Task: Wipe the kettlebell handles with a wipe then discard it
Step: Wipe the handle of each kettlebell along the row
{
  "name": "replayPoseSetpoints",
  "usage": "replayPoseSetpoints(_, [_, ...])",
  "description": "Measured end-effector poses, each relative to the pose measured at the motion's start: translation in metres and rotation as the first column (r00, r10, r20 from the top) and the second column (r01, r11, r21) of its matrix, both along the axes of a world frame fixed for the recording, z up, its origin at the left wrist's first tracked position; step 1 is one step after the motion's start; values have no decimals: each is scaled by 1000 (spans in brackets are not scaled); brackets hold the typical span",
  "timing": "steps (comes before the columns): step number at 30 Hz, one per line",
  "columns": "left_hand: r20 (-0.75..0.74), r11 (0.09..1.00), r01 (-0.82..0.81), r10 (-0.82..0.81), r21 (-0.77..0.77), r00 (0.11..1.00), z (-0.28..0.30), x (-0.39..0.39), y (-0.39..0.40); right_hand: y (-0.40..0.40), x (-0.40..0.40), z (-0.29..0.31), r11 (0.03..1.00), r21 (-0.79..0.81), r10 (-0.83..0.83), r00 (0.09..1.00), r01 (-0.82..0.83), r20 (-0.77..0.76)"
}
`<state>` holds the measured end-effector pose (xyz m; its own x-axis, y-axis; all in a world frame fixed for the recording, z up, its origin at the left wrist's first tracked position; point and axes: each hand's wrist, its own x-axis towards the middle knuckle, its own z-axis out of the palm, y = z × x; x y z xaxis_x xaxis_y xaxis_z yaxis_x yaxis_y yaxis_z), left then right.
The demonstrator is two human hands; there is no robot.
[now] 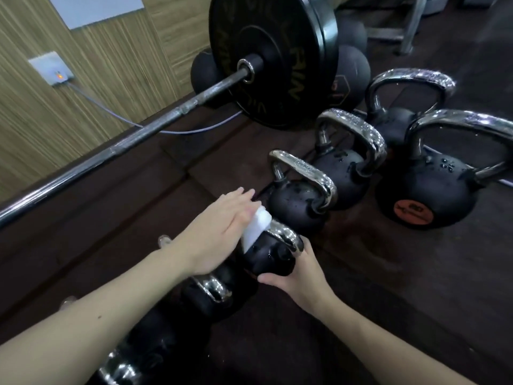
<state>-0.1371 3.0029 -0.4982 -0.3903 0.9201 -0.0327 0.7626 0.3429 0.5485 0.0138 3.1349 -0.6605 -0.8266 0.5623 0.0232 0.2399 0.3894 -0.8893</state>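
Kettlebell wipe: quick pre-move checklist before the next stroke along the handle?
1. Wipe in the left hand: ok, white pad pressed under the fingers.
2. Wipe on the handle of the small kettlebell: ok, it lies on the handle's left end.
3. Kettlebell steadied: ok, the right hand cups its body.
4. Right fingers clear of the wiping path: not ok, a fingertip sits by the handle's right end.
5. Handles farther along the row wiped: cannot tell, droplets show on them.
6. Bin for the used wipe: cannot tell, none in view.
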Motion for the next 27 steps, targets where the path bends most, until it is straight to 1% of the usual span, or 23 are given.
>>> replayPoseSetpoints(2, [12,996,-78,78,47,997,-3,-5,8,0,-5,-6,998,-32,-47,999,46,-11])
replayPoseSetpoints(3, [-9,993,-114,115,17,993,-3,-11,15,0,-6,-11,996,-50,-72,997,72,-8])
replayPoseSetpoints(4, [-38,991,-127,125,-45,991,-3,-16,21,1,-6,-14,994,-66,-89,996,88,-6])
replayPoseSetpoints(5, [-95,989,-100,90,-107,991,-5,-20,26,1,-6,-16,992,-81,-96,995,96,-5])
replayPoseSetpoints(6, [-192,989,-43,15,-142,981,-7,-22,30,2,-7,-18,991,-90,-100,995,99,-4])
replayPoseSetpoints(8, [-389,982,92,-151,-167,909,-13,-23,32,3,-8,-22,991,-95,-95,995,94,-11])
replayPoseSetpoints(10, [-522,968,182,-246,-172,817,-18,-18,27,4,-8,-23,992,-85,-96,995,95,-14])
replayPoseSetpoints(12, [-584,955,255,-295,-152,757,-24,-10,25,5,-7,-24,993,-66,-96,995,94,-32])
replayPoseSetpoints(15, [-643,927,346,-354,-146,679,-31,7,35,3,-8,-25,994,-78,-87,995,82,-53])
replayPoseSetpoints(18, [-731,903,387,-390,-186,559,-36,18,52,3,-12,-29,991,-110,-84,995,79,-50])
replayPoseSetpoints(19, [-728,897,405,-396,-176,559,-35,19,55,3,-11,-26,990,-119,-85,995,78,-58])
replayPoseSetpoints(21, [-689,893,433,-389,-121,611,-31,16,59,4,-9,-23,990,-117,-89,994,81,-68])
replayPoseSetpoints(23, [-651,897,430,-387,-102,653,-22,10,59,5,-7,-23,990,-108,-93,994,88,-50])
replayPoseSetpoints(24, [-633,908,410,-371,-92,680,-21,2,59,5,-7,-23,990,-106,-96,994,91,-43])
replayPoseSetpoints(26, [-562,944,300,-325,-141,760,-16,-12,53,5,-8,-21,990,-104,-96,995,92,-32])
replayPoseSetpoints(27, [-525,960,256,-279,-118,804,-15,-19,49,5,-8,-21,990,-106,-94,995,90,-28])
